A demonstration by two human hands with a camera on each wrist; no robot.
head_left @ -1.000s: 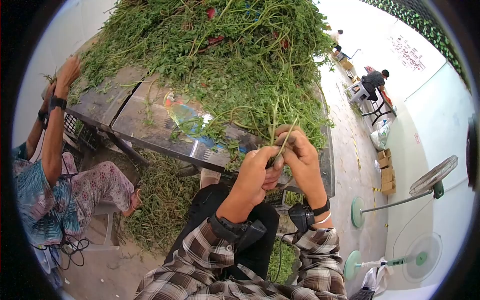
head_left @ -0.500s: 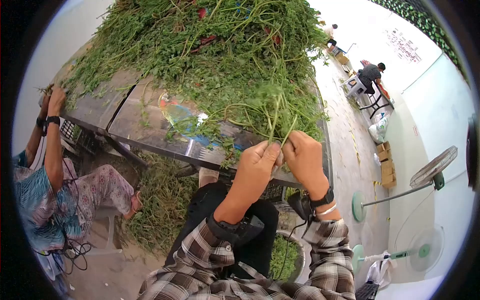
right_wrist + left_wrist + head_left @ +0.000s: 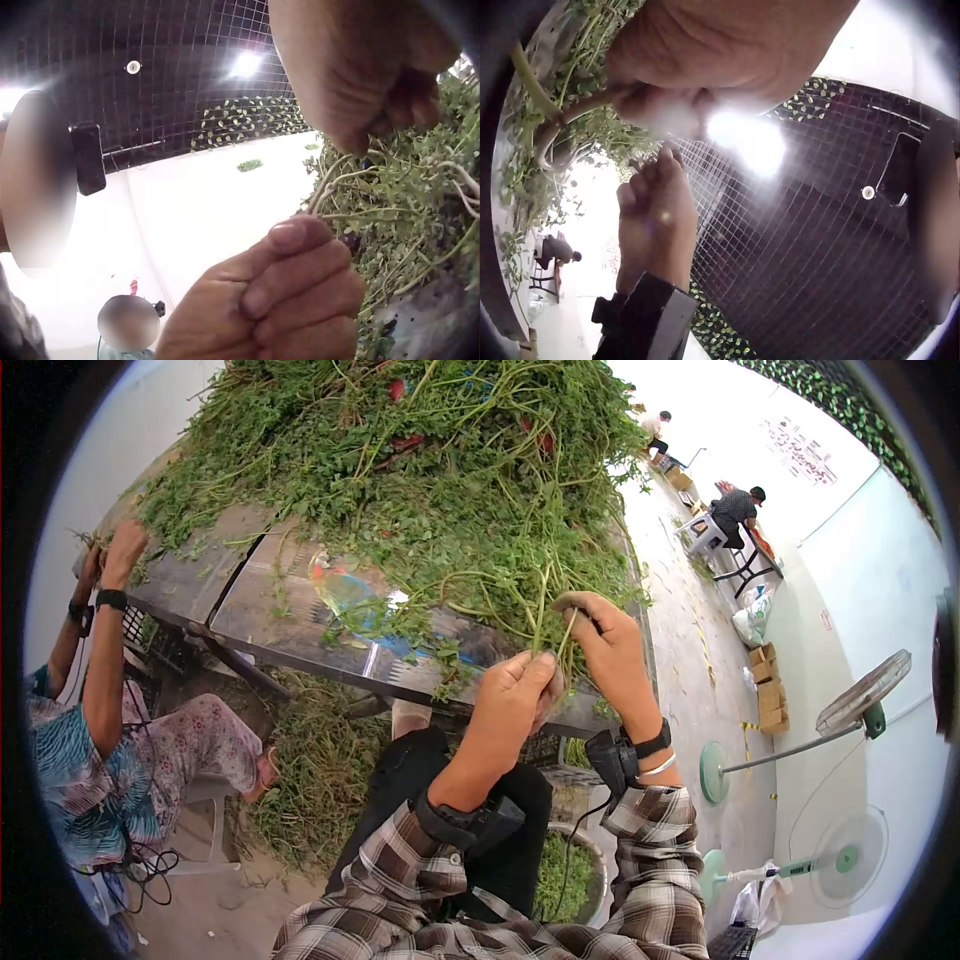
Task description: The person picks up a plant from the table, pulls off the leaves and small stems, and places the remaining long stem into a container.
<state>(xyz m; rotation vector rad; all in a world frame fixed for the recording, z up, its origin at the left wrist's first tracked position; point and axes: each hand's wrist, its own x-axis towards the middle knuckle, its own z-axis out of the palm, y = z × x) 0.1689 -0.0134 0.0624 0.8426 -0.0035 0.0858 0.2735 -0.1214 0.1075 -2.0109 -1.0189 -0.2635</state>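
In the head view the left hand pinches green stems between thumb and curled fingers, at the table's near edge. The right wrist view shows that left hand with its thumb pressed on the stem ends. Close on its right, the right hand has bent fingers at the top of a thin stem, which it appears to pinch. A large heap of leafy greens lies behind both hands. In the left wrist view the right hand is partly seen, fingers bent.
The dark table has a seam at its left. A seated person handles stems at the far left. Below are a pile of stems and a tub of greens. Fans, boxes and other people stand or sit at the right.
Since a second ago the right hand has moved away from the left, slightly right and up. The left hand keeps its stems. The view has shifted slightly.
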